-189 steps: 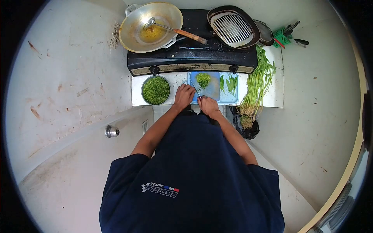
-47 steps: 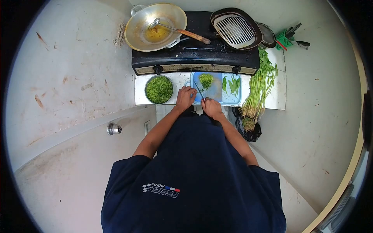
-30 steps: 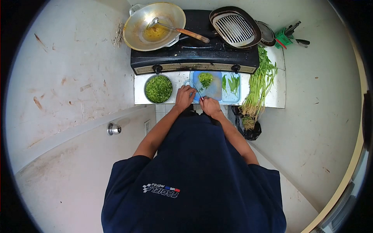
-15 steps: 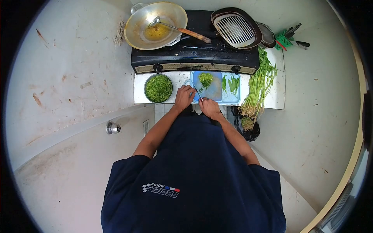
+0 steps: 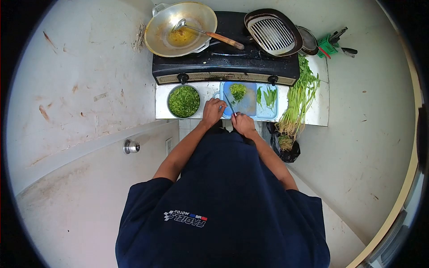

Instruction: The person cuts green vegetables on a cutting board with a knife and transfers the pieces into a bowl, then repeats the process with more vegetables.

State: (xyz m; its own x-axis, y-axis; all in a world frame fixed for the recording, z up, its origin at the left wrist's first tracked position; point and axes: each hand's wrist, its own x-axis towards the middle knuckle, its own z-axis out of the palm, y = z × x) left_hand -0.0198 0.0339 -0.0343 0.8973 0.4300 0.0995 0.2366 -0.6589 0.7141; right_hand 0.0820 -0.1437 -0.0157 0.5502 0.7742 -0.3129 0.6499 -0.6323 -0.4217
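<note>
My right hand point(image 5: 244, 124) is wrapped round the handle of a knife point(image 5: 229, 103). Its thin blade points away from me over the left part of a blue cutting board point(image 5: 249, 109). At the board's left edge, beside the blade, is my left hand point(image 5: 212, 111) with its fingers curled together. Whatever they may pinch is hidden. Just beyond the blade lies a small heap of chopped greens point(image 5: 237, 91). Several loose green leaves point(image 5: 270, 98) rest in the board's right section. To the left of my left hand stands a round bowl full of chopped greens point(image 5: 183, 102).
Behind the board is a black gas stove point(image 5: 228, 67), carrying a large wok point(image 5: 154, 33) with a wooden-handled ladle point(image 5: 223, 40) and a grill pan point(image 5: 273, 36). Long-stemmed greens point(image 5: 300, 98) hang over the counter's front edge, above a black plastic bag point(image 5: 291, 154). A green basket point(image 5: 327, 46) holds utensils.
The knife and my right hand have shifted very slightly to the right. My left hand stays at the board's left edge, and the whole view has moved a little.
</note>
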